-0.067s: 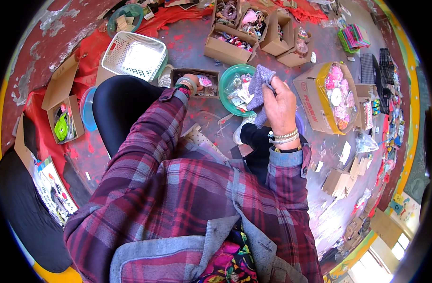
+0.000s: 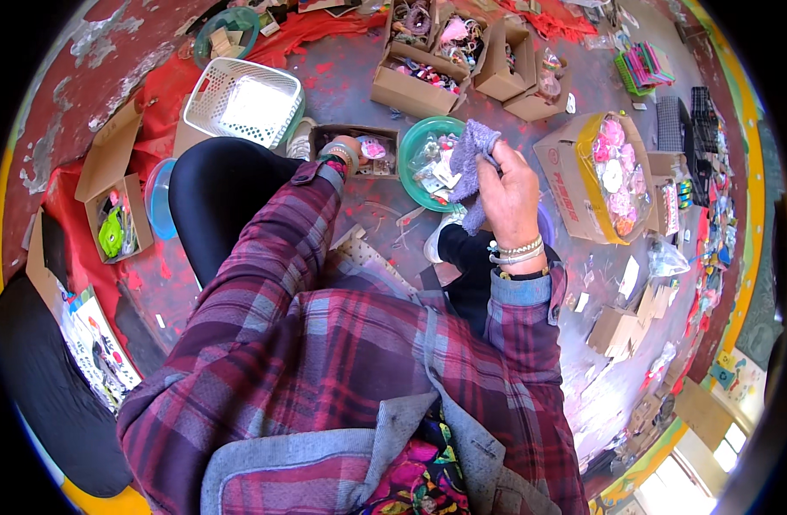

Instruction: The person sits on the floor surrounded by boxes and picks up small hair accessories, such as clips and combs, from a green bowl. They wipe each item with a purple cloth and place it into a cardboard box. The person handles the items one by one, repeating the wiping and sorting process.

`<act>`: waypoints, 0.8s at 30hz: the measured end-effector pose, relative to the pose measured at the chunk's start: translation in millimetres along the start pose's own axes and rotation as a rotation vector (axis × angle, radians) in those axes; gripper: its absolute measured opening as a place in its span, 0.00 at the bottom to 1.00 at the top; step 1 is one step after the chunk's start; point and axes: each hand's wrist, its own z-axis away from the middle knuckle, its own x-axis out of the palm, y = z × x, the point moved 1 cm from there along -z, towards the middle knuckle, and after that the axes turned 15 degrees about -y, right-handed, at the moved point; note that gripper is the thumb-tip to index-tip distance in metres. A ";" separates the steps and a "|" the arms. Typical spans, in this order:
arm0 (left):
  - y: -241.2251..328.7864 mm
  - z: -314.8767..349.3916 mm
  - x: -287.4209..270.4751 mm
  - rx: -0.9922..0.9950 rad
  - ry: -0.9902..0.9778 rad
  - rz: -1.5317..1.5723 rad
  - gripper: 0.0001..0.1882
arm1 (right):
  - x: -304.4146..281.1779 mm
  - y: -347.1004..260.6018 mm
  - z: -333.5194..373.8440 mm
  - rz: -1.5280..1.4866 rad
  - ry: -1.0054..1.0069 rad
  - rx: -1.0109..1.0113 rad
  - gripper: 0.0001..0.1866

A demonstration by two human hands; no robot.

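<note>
My right hand [image 2: 512, 202] is closed around a piece of purple cloth [image 2: 473, 156], pinched between thumb and fingers and hanging down. The cloth hangs beside the green round basin [image 2: 408, 176], covering part of its right side. Small plastic packets and white cards [image 2: 438, 172] lie in that basin. My left hand [image 2: 345, 149] reaches into a low cardboard box [image 2: 378, 177], its fingers closed at a small pink and white item [image 2: 373, 148]. The exact kind of that item is too small to make out, and the fingertips are partly hidden.
A white plastic basket [image 2: 206, 103] stands at far left. Open cardboard boxes [image 2: 415, 97] with small goods stand ahead. A taped carton [image 2: 567, 193] of pink items is on the right. My bent left knee [image 2: 226, 184] rises beside the left arm. Scraps litter the floor.
The left hand and the pink and white item shift very slightly in the box. The right hand with the purple cloth stays nearly still.
</note>
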 end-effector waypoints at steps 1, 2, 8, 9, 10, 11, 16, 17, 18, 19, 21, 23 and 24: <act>2.7 -0.6 0.9 -0.024 -0.016 -0.011 0.20 | 0.2 0.8 0.4 -0.006 0.010 -0.008 0.08; 5.9 -0.8 2.9 -0.050 -0.032 -0.021 0.20 | 0.6 1.2 0.6 -0.012 0.019 -0.016 0.08; 26.7 20.7 -9.5 -0.226 0.183 0.337 0.15 | 0.2 0.0 0.6 -0.001 0.004 0.000 0.08; 27.1 20.6 -10.6 -0.310 0.228 0.509 0.16 | 0.6 -0.5 -0.1 -0.005 0.002 -0.007 0.08; 29.9 29.9 -16.8 -0.265 0.214 0.538 0.19 | 0.9 1.0 0.1 -0.003 0.011 -0.010 0.08; 32.0 32.3 -17.5 -0.250 0.233 0.498 0.19 | 1.7 3.1 0.4 -0.001 0.021 -0.013 0.08; 36.2 32.5 -14.3 -0.077 0.256 0.257 0.17 | 0.0 -5.1 1.4 -0.055 0.045 -0.024 0.04; 34.0 25.0 -8.7 -0.041 0.223 0.262 0.18 | -0.1 -4.5 1.2 -0.058 0.041 -0.029 0.05; 30.0 14.8 -1.3 -0.005 0.189 0.266 0.18 | -0.5 -4.2 0.8 -0.060 0.037 -0.034 0.05; 33.9 17.4 -1.9 0.037 0.152 0.266 0.19 | -1.4 -1.9 2.2 -0.052 0.031 -0.013 0.06; 39.6 24.1 -3.1 0.055 0.104 0.209 0.18 | -3.7 1.7 5.2 -0.036 0.018 0.029 0.08; 42.8 23.1 -2.0 0.041 0.118 0.186 0.18 | -8.1 1.2 7.1 -0.272 0.053 0.072 0.07; 43.6 20.5 -2.2 0.043 0.110 0.176 0.18 | -9.6 2.0 7.5 -0.391 0.072 0.094 0.07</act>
